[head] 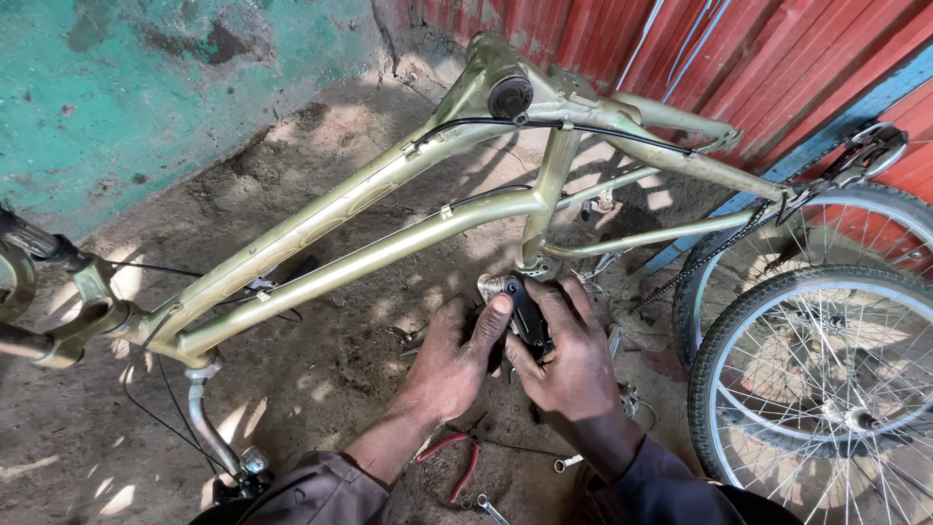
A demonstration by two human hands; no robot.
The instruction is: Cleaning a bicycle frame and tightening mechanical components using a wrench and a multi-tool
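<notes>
The person wears a dark grey-brown long-sleeved garment, its loose creased left sleeve and right sleeve ending at the forearms at six o'clock, with both hands bare and smeared with grease.

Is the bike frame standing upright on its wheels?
No: the olive frame lies upside down on the dirt, and two loose wheels lean beside it.

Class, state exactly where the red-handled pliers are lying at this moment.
The red-handled pliers lie on the dirt ground at the bottom centre of the head view, between the person's forearms, below the left hand and right hand.
</notes>
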